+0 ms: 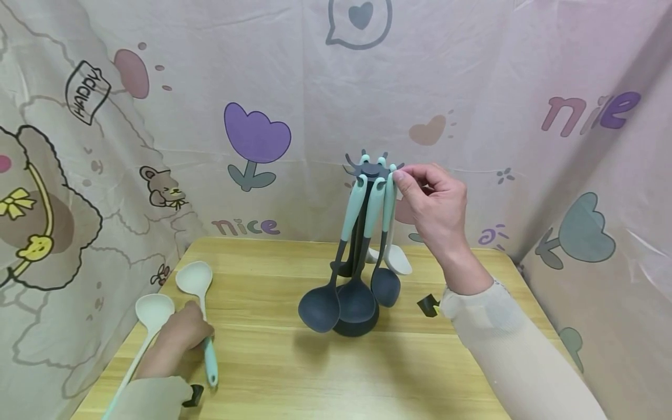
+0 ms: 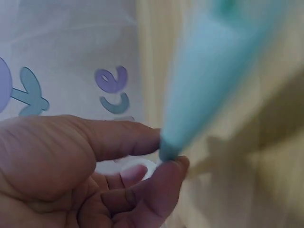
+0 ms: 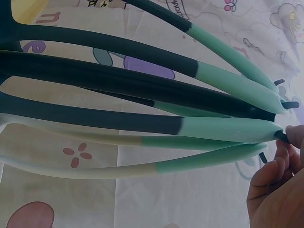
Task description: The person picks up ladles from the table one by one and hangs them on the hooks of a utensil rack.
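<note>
At the table's left, my left hand pinches a white ladle with a mint-green handle. The left wrist view shows thumb and forefinger at the blurred handle, where the green part ends. My right hand is at the top of a dark utensil rack, its fingertips pinching the top end of a small dark ladle at its hook. From the same rack hang two larger dark ladles and white utensils behind. In the right wrist view the right hand is partly cut off.
Beside the left forearm lies a second white ladle, its handle pointing toward the front edge. The rack's round dark base stands on the wooden table. A patterned cloth hangs behind and at the sides.
</note>
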Motion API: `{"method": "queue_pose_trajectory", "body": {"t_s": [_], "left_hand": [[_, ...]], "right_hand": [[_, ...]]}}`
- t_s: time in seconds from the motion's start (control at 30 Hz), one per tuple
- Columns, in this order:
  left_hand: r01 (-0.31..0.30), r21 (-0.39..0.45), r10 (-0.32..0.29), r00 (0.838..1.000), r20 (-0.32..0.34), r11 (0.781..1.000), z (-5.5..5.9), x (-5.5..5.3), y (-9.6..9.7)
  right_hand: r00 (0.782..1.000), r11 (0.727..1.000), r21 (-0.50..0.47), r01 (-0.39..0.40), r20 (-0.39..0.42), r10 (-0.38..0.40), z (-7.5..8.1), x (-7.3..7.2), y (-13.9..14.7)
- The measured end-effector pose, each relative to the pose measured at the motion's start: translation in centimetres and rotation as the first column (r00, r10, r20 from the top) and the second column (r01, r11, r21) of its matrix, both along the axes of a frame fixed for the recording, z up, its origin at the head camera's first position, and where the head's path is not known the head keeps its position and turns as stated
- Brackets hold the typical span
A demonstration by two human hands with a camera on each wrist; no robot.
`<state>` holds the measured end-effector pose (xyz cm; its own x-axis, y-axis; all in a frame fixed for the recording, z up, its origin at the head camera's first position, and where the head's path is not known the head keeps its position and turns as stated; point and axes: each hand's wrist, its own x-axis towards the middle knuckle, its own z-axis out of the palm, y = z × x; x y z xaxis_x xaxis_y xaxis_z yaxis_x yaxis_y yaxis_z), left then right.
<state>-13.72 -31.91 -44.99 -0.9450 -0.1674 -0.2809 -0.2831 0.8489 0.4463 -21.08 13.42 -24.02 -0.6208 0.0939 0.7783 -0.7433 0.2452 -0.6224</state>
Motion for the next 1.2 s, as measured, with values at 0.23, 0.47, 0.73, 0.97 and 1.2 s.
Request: {"method": "queue_pose_trajectory", "body": {"t_s": [0.23, 0.47, 0.73, 0.97, 1.2], "left_hand": [[0.055, 0.141, -0.047, 0.997, -0.062, 0.989, 1.3, -0.2, 1.7], [0.107, 0.303, -0.078, 0.991, -0.108, 0.947, 2.6, -0.1, 2.9], [0.198, 0.416, -0.127, 0.973, -0.193, 0.888, 4.1, -0.2, 4.3], [0.216, 0.160, -0.143, 0.915, -0.377, 0.963, 5.3, -0.3, 5.9], [0.212, -0.005, -0.174, 0.788, -0.591, 0.977, 5.6, -1.1, 7.7]], "right_hand": [[1.000, 1.000, -0.002, -0.004, -0.007, 0.004, 0.1, 0.0, -0.2], [1.000, 1.000, -0.008, -0.006, 0.000, 0.006, 0.1, 0.0, -0.2], [1.000, 1.000, -0.005, -0.004, -0.001, 0.004, 0.2, 0.0, -0.2], [1.000, 1.000, 0.004, 0.001, 0.018, -0.001, 0.2, 0.1, -0.1], [1.000, 0.999, 0.020, 0.027, 0.017, -0.027, -0.1, 0.1, 0.0]]}}
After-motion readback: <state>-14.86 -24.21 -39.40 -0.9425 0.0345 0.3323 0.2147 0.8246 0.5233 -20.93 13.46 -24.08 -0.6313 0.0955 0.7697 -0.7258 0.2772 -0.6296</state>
